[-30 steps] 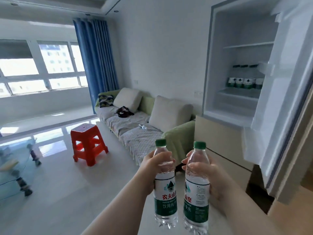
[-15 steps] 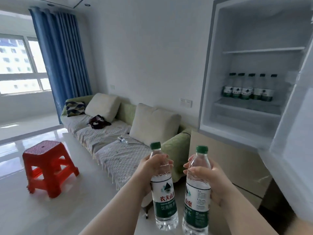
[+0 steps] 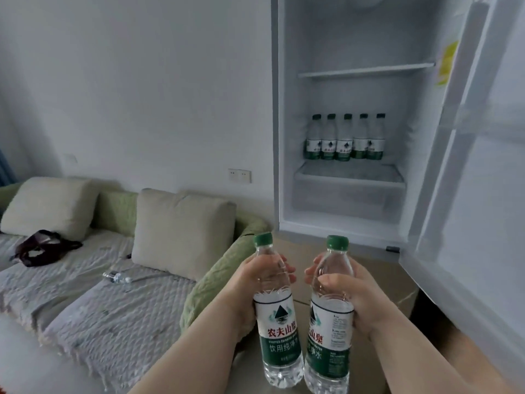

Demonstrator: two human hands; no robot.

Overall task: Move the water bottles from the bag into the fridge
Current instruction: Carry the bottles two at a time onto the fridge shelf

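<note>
I hold two upright clear water bottles with green caps and green-white labels. My left hand (image 3: 255,282) grips the left bottle (image 3: 279,328) around its upper body. My right hand (image 3: 349,297) grips the right bottle (image 3: 326,336) the same way. Both bottles are side by side, below and in front of the open fridge (image 3: 287,194). Several matching bottles (image 3: 345,140) stand in a row at the back of the fridge's lower shelf. A dark bag (image 3: 42,248) lies on the sofa at the far left.
The fridge door (image 3: 477,194) stands open on the right. A glass shelf (image 3: 366,71) above the bottle row is bare. A green sofa (image 3: 216,280) with beige cushions and a grey cover sits on the left, a small crumpled item (image 3: 116,277) on it.
My view has turned right and come closer to the fridge, which now fills the upper right. The red stool, window and curtain have left the view. Both hands still hold their bottles.
</note>
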